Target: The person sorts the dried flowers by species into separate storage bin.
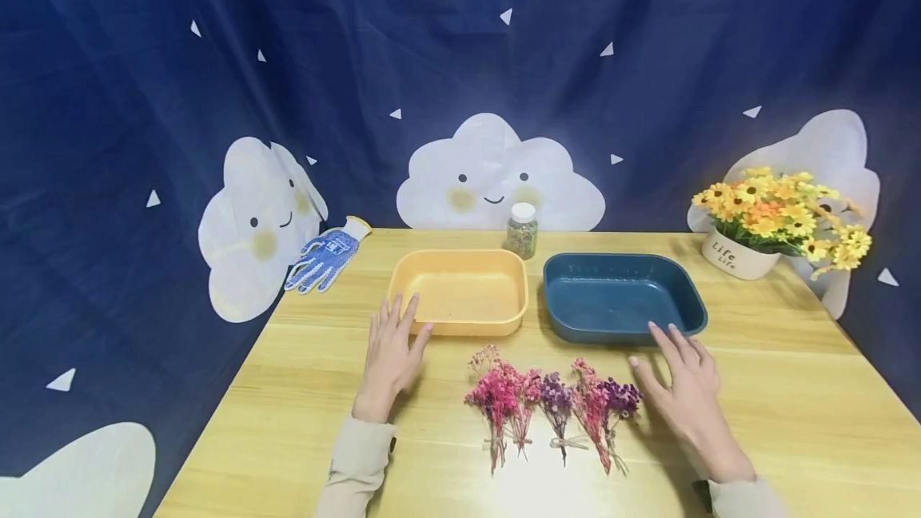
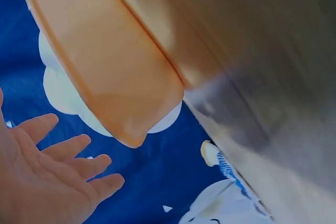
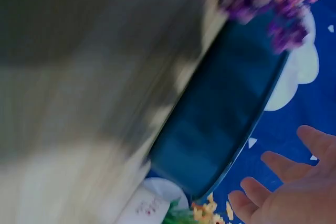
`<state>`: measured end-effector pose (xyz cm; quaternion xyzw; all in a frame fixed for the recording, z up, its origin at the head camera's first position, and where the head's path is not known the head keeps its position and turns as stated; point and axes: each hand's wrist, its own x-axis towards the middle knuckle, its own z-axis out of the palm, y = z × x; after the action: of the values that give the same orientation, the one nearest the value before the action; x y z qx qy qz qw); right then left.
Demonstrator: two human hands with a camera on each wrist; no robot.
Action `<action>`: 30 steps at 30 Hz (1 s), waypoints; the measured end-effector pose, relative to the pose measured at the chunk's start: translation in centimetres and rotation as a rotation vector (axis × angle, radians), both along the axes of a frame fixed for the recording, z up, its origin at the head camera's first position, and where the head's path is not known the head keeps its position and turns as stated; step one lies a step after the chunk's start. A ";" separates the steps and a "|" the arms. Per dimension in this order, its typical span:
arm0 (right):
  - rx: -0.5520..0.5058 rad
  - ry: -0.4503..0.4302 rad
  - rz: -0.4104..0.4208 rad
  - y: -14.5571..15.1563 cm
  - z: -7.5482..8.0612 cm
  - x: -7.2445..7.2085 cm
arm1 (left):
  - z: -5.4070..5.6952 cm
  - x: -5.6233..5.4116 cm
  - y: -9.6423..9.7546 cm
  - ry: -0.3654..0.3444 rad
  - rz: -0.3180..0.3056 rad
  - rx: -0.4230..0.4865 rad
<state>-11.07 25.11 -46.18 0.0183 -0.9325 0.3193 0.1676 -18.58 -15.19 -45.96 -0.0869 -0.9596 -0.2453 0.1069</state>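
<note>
My left hand (image 1: 392, 354), fingers spread, is at the near left corner of a yellow plastic basin (image 1: 460, 328). In the left wrist view the palm of the left hand (image 2: 58, 174) faces the basin (image 2: 105, 56) with nothing in it. On the other side, my right hand (image 1: 683, 394) has its fingers extended by the near right edge of a dark blue basin (image 1: 619, 336). Between the hands lie several small bunches of dried flowers: pink (image 1: 498, 394), purple (image 1: 556, 396) and dark purple (image 1: 620, 398), their stems tied with twine and pointing toward me.
Behind the basins stands a glass jar (image 1: 522, 234) with a white lid and green contents. A blue and white work glove (image 1: 325, 258) lies at the back left. At the back right, yellow flowers fill a white pot (image 1: 737, 257). A dark blue curtain (image 1: 446, 38) surrounds the table.
</note>
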 end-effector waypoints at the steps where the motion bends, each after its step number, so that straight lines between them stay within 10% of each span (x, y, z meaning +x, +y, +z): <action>1: -0.015 -0.002 0.003 -0.4 0.0 0.2 | 0.0 0.0 -0.1 -0.015 0.002 0.045; 22: -0.239 -0.040 0.113 -11.4 0.7 4.6 | -0.9 -1.8 -1.7 -0.158 0.123 0.525; 30: -0.521 -0.313 0.084 -14.6 1.2 5.4 | -1.3 -1.8 -1.9 -0.140 0.169 0.637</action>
<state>-5.68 10.53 -44.94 -0.0364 -0.8322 0.5532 0.0075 -20.40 -17.05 -47.28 0.0476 -0.8434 -0.5287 0.0824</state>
